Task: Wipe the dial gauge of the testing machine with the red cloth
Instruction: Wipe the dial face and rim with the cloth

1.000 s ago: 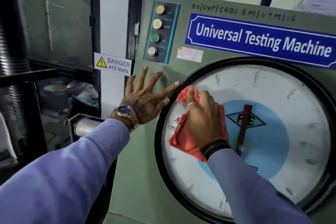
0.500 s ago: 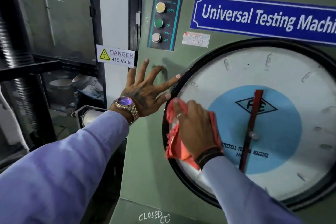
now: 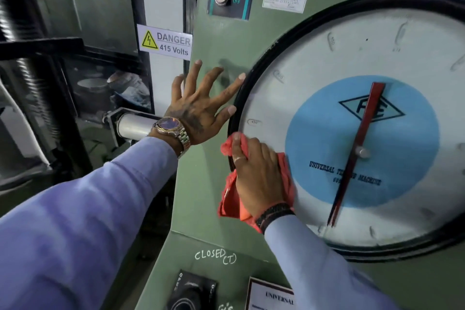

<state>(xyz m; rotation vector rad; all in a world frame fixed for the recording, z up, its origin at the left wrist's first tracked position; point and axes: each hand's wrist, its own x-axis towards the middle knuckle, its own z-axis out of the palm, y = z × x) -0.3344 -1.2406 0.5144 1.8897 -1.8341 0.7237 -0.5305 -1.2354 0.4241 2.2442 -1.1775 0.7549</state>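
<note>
Two hands working: we are pressing cloth (image 3: 230, 199) under flat right hand (image 3: 259, 176) against gauge (image 3: 314, 58) lower-left edge; left hand (image 3: 198, 108), fingers splayed, grip released, bracing on panel (image 3: 201, 184).

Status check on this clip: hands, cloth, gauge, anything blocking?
Right hand pressing red cloth on lower-left face of round white dial gauge. Left hand splayed flat on green machine panel, fingertips at black rim. Nothing blocking.
</note>
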